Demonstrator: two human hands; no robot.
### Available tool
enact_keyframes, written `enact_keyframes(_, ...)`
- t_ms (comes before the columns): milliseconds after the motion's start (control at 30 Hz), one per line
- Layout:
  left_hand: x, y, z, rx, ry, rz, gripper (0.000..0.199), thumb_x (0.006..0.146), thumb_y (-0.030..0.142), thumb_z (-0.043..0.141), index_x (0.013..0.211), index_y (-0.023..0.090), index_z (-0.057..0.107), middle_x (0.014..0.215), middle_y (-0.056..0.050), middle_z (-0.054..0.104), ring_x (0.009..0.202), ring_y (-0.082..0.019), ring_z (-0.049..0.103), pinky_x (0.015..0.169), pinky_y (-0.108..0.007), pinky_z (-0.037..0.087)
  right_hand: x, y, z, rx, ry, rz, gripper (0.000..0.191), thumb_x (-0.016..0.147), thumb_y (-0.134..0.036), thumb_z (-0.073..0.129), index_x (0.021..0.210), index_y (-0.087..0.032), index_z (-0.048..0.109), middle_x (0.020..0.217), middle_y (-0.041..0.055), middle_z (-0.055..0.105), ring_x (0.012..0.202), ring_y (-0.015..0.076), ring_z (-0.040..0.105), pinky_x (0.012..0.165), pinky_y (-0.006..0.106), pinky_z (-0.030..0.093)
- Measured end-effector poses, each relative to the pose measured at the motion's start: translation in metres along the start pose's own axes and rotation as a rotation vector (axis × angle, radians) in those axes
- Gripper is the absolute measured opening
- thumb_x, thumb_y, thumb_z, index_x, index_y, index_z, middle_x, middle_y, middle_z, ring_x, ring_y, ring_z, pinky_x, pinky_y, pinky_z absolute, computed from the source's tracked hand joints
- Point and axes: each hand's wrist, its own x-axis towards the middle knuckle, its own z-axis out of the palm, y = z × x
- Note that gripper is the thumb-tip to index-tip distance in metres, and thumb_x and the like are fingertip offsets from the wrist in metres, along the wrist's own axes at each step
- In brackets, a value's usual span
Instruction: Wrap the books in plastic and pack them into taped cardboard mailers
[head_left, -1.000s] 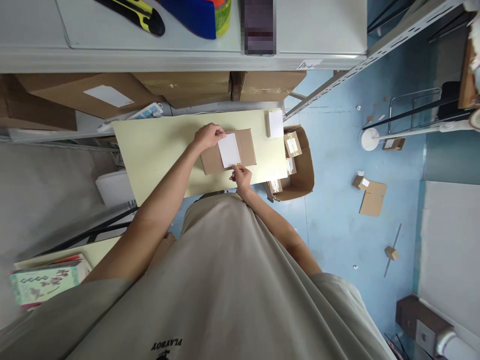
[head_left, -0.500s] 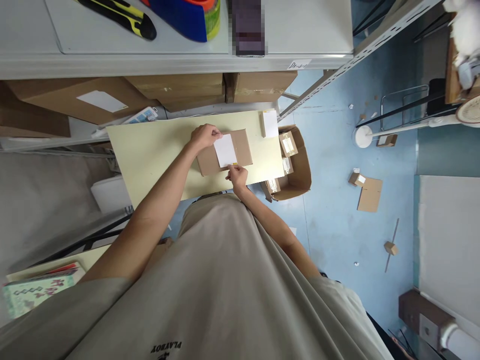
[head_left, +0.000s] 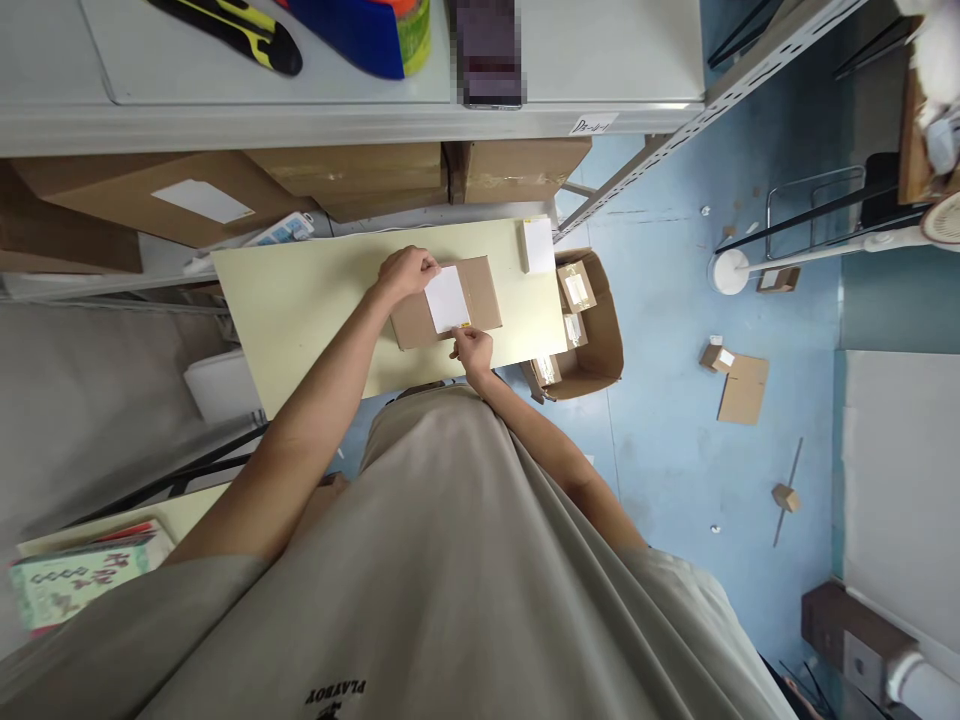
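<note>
A small brown cardboard box [head_left: 484, 290] lies on the pale yellow tabletop [head_left: 315, 310], and a white label [head_left: 447, 298] covers part of its top. My left hand [head_left: 409, 272] pinches the label's far left corner between thumb and fingers. At the label's near edge, by a small yellow mark, my right hand [head_left: 472, 352] has its fingertips closed on the corner. Whether the label is fully stuck down I cannot tell. A stack of white labels [head_left: 537, 246] sits at the table's far right corner.
An open carton [head_left: 604, 340] holding several small taped boxes stands against the table's right end. Above the table's far side runs a grey shelf [head_left: 600, 60] with a yellow-black utility knife [head_left: 247, 30] and a blue tape dispenser [head_left: 352, 35]. Large cartons [head_left: 352, 175] sit beneath it.
Both hands keep nearly the same hold at the label's two corners. The whole view has shifted very slightly; the box and label look unmoved on the table.
</note>
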Motion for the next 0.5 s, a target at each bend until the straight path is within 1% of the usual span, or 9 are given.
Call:
enact_keyframes(67,-0.002,0.002,-0.001,-0.003,0.004,0.001,0.024,0.093,0.037,0.066,0.106,0.023,0.080,0.112,-0.009,0.078,0.100,-0.027,0.067,0.088,-0.034,0.049,-0.003,-0.002,-0.007,-0.083,-0.052,-0.026,0.026,0.098,-0.029,0.063,0.074,-0.019,0.068,0.056,-0.0070,0.059,0.048,0.0106,0.064,0.055,0.020,0.047)
enact_keyframes(133,-0.003,0.002,-0.002,-0.004,0.000,0.004,0.025,0.093,0.037,0.066,0.106,0.022,0.080,0.111,-0.009,0.077,0.099,-0.027,0.066,0.087,-0.033,0.049,-0.006,-0.004,-0.017,-0.249,-0.102,-0.122,0.026,0.101,-0.032,0.064,0.083,-0.018,0.074,0.058,-0.0057,0.063,0.052,0.0116,0.066,0.061,0.020,0.049)
enact_keyframes(200,-0.003,0.002,-0.003,-0.005,-0.007,0.005,0.025,0.093,0.038,0.066,0.106,0.022,0.080,0.109,-0.009,0.077,0.097,-0.026,0.066,0.086,-0.033,0.048,-0.007,-0.007,-0.027,-0.498,-0.095,-0.276,0.028,0.106,-0.039,0.060,0.100,-0.020,0.080,0.065,-0.0023,0.071,0.064,0.0148,0.072,0.070,0.022,0.050)
enact_keyframes(233,-0.002,0.002,-0.003,-0.008,-0.008,0.005,0.025,0.093,0.038,0.067,0.106,0.022,0.080,0.108,-0.009,0.077,0.096,-0.026,0.066,0.086,-0.032,0.048,-0.007,-0.008,-0.031,-0.636,-0.073,-0.352,0.031,0.109,-0.042,0.057,0.112,-0.022,0.081,0.072,0.0000,0.076,0.072,0.0170,0.075,0.074,0.024,0.050)
enact_keyframes(300,-0.001,0.001,-0.003,-0.017,-0.007,0.004,0.024,0.093,0.038,0.068,0.105,0.022,0.081,0.107,-0.008,0.077,0.096,-0.026,0.065,0.086,-0.032,0.048,-0.004,-0.011,-0.037,-0.885,-0.033,-0.458,0.039,0.114,-0.044,0.048,0.134,-0.026,0.076,0.090,0.0042,0.083,0.087,0.0209,0.078,0.079,0.026,0.049)
enact_keyframes(367,0.000,0.001,-0.002,-0.025,-0.009,-0.004,0.022,0.092,0.038,0.069,0.104,0.023,0.081,0.106,-0.008,0.078,0.095,-0.026,0.065,0.086,-0.032,0.048,0.001,-0.012,-0.040,-1.068,-0.039,-0.502,0.045,0.117,-0.043,0.040,0.150,-0.029,0.066,0.103,0.0069,0.084,0.095,0.0229,0.078,0.081,0.027,0.048)
enact_keyframes(433,0.002,0.001,-0.002,-0.026,-0.010,-0.015,0.021,0.092,0.036,0.069,0.104,0.023,0.081,0.106,-0.007,0.078,0.095,-0.025,0.066,0.086,-0.032,0.048,0.006,-0.013,-0.041,-1.200,-0.071,-0.523,0.049,0.118,-0.043,0.032,0.158,-0.030,0.059,0.108,0.0086,0.084,0.097,0.0234,0.078,0.080,0.027,0.047)
enact_keyframes(500,0.002,0.001,-0.002,-0.026,-0.011,-0.021,0.020,0.092,0.035,0.069,0.103,0.023,0.081,0.107,-0.007,0.078,0.096,-0.025,0.066,0.086,-0.032,0.048,0.010,-0.013,-0.042,-1.298,-0.107,-0.546,0.052,0.119,-0.043,0.027,0.160,-0.031,0.056,0.113,0.0099,0.084,0.097,0.0235,0.078,0.079,0.027,0.046)
